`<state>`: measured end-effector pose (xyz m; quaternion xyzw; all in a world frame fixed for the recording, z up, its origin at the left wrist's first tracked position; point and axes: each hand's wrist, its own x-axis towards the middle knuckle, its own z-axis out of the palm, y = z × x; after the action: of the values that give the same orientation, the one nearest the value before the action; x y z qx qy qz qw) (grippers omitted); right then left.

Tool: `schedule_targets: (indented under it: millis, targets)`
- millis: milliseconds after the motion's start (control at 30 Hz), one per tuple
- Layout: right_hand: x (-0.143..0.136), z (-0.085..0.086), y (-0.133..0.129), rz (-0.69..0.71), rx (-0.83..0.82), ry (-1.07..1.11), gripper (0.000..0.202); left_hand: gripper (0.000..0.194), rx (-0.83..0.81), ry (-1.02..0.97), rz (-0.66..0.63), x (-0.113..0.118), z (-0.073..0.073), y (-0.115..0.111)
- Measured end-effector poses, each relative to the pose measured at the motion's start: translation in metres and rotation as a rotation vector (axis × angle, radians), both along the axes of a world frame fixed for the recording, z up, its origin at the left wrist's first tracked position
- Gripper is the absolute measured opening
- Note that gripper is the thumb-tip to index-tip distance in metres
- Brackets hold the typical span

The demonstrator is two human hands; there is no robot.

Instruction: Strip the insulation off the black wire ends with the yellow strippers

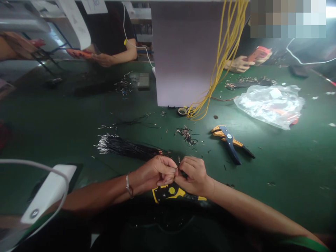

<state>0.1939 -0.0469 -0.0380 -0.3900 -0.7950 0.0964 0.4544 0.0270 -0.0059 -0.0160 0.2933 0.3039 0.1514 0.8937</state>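
Together, my left hand (160,170) and right hand (194,175) pinch one thin wire (177,168) near two wire strippers (229,139), labels unreadable.

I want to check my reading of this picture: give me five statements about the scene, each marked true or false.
1. The left hand and right hand are close together. True.
2. A bracelet is on the right wrist. False: the bracelet is on the left one.
3. The bundle of black wires lies left of the orange-and-blue tool. True.
4. The hanging cables are red. False: the hanging cables are yellow.
5. The clear plastic bag is on the table's right side. True.
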Motion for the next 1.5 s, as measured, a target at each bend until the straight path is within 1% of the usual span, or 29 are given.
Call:
schedule_targets:
  millis: [100,233,300,567,800,1067,1300,1500]
  targets:
    - [0.0,0.001,0.0,-0.02,0.021,-0.037,0.021,0.004,-0.004,0.005,-0.007,0.0,-0.002,-0.001]
    - [-0.001,0.004,0.001,-0.009,-0.035,-0.003,0.023,0.005,0.002,-0.001,-0.014,-0.001,-0.004,-0.001]
    - [-0.001,0.004,0.002,-0.003,-0.038,0.003,0.023,0.005,0.001,-0.005,-0.012,-0.001,-0.004,0.0]
    - [0.002,-0.003,0.001,-0.012,0.043,-0.086,0.022,0.006,-0.024,-0.012,0.003,0.0,-0.005,0.0]
    - [0.001,0.0,0.003,0.032,-0.078,0.024,0.018,0.005,-0.016,-0.015,-0.02,-0.001,-0.008,0.002]
    - [0.002,0.0,0.002,0.0,-0.012,-0.06,0.019,0.006,-0.038,-0.018,0.003,-0.001,-0.008,0.002]
    - [0.001,-0.001,0.003,0.01,-0.087,-0.034,0.017,0.007,-0.057,0.005,0.017,-0.003,-0.015,0.006]
    - [0.0,-0.004,0.003,0.006,-0.146,0.028,0.017,0.007,-0.039,0.008,0.019,-0.004,-0.011,0.009]
